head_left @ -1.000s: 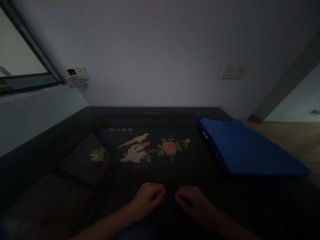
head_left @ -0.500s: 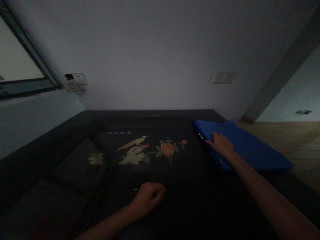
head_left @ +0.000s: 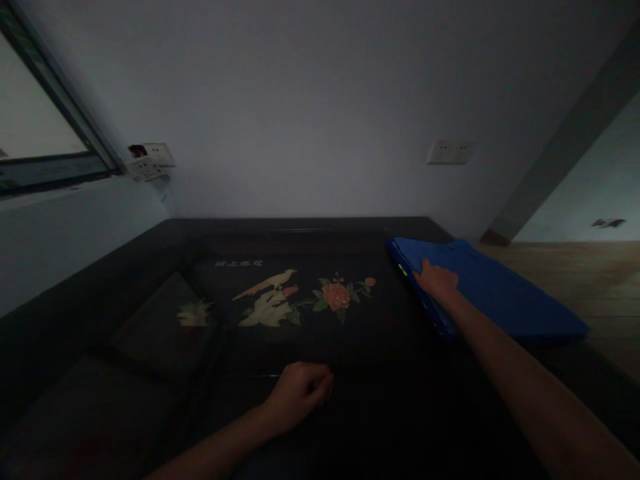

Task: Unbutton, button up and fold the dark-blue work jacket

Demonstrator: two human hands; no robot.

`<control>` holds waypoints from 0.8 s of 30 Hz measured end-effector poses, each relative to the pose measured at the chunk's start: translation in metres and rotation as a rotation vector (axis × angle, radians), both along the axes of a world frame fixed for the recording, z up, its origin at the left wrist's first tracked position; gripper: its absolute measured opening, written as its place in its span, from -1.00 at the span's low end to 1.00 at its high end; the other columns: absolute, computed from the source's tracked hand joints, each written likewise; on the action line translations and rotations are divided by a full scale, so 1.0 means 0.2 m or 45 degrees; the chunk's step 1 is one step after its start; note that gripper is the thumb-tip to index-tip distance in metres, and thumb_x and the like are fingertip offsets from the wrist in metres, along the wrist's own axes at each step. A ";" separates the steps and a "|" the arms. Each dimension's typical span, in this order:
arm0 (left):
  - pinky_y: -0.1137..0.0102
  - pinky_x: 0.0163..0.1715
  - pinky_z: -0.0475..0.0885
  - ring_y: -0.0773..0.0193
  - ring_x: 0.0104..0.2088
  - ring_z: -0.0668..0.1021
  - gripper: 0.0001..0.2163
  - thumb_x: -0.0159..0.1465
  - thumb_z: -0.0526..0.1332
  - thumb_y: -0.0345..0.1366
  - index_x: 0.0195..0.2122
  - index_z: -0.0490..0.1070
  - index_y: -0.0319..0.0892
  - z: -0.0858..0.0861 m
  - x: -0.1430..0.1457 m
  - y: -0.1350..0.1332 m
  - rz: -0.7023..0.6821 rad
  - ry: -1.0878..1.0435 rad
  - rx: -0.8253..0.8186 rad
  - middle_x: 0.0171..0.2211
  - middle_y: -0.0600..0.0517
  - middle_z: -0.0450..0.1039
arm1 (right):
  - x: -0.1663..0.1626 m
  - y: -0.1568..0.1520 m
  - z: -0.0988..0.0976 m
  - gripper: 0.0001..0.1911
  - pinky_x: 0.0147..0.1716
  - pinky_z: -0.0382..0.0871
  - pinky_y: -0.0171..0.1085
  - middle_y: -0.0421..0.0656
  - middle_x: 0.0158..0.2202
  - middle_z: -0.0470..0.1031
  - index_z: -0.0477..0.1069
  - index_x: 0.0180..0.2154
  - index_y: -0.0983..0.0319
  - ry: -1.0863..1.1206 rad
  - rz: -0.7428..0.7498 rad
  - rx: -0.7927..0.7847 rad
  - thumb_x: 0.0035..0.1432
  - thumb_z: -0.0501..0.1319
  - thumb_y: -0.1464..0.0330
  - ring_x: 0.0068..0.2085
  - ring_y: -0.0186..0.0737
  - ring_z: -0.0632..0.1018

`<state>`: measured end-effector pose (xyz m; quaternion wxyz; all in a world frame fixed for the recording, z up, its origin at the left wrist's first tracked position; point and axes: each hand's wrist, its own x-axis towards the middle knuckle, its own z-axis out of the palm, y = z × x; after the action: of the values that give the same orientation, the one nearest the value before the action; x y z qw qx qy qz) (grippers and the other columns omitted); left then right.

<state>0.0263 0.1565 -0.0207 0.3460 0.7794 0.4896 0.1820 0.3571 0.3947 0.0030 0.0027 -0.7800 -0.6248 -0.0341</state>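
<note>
Right hand (head_left: pixel 436 280) now curled at near-left edge of blue folded cloth (head_left: pixel 493 293), fingers no longer spread flat.
Left hand (head_left: pixel 299 392) loosely fisted on dark worktop (head_left: pixel 150 373), below bird-and-flower picture (head_left: pixel 300 300); cloth lying at worktop's right side.

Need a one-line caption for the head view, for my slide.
Right hand rests on blue folded cloth; left hand curled on dark inlaid table.

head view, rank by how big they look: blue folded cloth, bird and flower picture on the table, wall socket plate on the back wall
1. blue folded cloth
2. bird and flower picture, close behind, so this order is unsure
3. wall socket plate, plainly smallest, though it is also farthest away
</note>
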 end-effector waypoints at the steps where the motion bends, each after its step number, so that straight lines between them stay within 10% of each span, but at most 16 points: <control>1: 0.53 -0.43 0.24 0.39 -0.50 0.44 -0.67 0.34 -0.06 -0.29 -0.53 0.33 -0.18 0.00 0.00 0.00 -0.001 -0.001 0.003 -0.56 0.10 0.40 | 0.00 0.02 0.00 -0.50 -0.16 0.33 0.05 0.19 -0.11 0.48 0.26 0.08 0.32 0.014 -0.011 -0.002 0.25 -0.02 0.14 -0.05 0.18 0.50; 14: 0.53 -0.46 0.22 0.39 -0.51 0.43 -0.73 0.30 -0.02 -0.33 -0.54 0.30 -0.18 0.00 -0.01 0.00 -0.017 0.052 0.057 -0.56 0.10 0.39 | 0.10 -0.03 -0.09 -0.50 -0.21 0.37 -0.01 0.21 -0.09 0.49 0.25 0.16 0.28 0.364 -0.164 0.300 0.26 -0.09 0.26 -0.12 0.12 0.53; 24: 0.53 -0.51 0.27 0.40 -0.55 0.42 -0.69 0.35 -0.05 -0.19 -0.43 0.35 -0.22 0.03 0.02 0.02 0.008 -0.263 -0.164 -0.55 0.10 0.38 | 0.12 -0.13 0.23 -0.52 -0.02 0.27 -0.11 0.14 0.03 0.43 0.31 0.08 0.40 0.655 0.001 0.644 0.21 -0.08 0.33 0.04 0.07 0.43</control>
<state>0.0313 0.1603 -0.0145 0.4433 0.7311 0.4646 0.2305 0.3811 0.3681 0.0492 0.3528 -0.7374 -0.5759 0.0098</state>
